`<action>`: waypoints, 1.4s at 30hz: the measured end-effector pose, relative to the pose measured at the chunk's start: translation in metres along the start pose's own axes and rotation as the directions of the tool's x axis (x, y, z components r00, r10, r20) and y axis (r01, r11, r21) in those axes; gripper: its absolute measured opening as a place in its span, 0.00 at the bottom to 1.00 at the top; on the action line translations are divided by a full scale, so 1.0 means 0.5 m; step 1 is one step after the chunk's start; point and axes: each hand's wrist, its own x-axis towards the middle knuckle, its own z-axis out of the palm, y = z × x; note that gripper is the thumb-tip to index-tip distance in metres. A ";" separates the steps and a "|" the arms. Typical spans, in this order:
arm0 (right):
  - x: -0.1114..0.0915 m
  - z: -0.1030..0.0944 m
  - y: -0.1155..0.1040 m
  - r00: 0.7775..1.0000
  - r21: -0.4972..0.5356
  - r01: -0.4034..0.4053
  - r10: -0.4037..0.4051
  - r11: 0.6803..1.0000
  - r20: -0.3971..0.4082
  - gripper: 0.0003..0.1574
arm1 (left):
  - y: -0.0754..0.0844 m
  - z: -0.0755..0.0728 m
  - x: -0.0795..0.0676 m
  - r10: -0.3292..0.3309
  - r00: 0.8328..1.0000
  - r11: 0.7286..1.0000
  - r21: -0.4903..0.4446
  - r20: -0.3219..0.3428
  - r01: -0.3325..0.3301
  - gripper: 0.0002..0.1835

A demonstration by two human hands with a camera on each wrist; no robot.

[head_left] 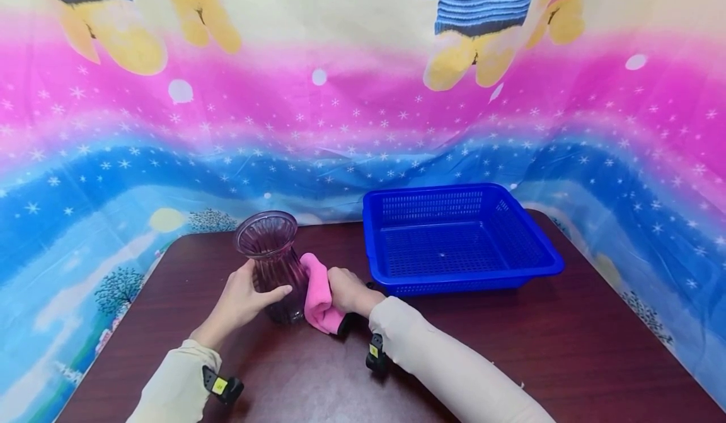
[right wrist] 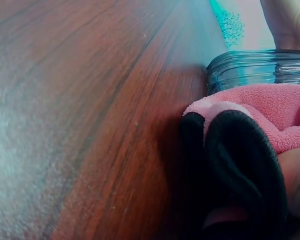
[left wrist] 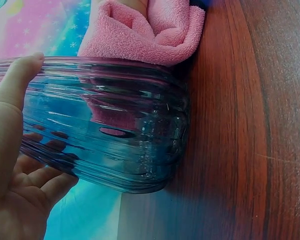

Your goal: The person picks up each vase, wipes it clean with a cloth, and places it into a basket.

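A purple-tinted ribbed glass vase [head_left: 275, 278] with a flared rim stands on the table. Thumb and fingers of my left hand [head_left: 241, 297] curl round its body from the left, also seen in the left wrist view, where the glass vase [left wrist: 115, 120] looks see-through. Against the vase's right side lies a folded pink cloth [head_left: 317, 294], which my right hand [head_left: 348, 290] grips. Dark edging shows on the cloth [right wrist: 260, 110] in the right wrist view. There the right hand is mostly out of frame, and most of its fingers are hidden by the cloth.
Right of the hands, a blue plastic basket [head_left: 454, 278] with perforated sides sits near the back of the dark reddish-brown wooden table [head_left: 567, 347]. Behind the table hangs a colourful printed cloth backdrop [head_left: 317, 120]. Each sleeve has a black wrist camera strapped on.
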 end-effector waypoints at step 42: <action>-0.003 0.011 0.009 0.998 0.029 0.064 -0.063 0.998 -0.032 0.11 | 0.000 -0.002 -0.003 -0.002 1.000 1.000 -0.022 0.020 0.002 0.38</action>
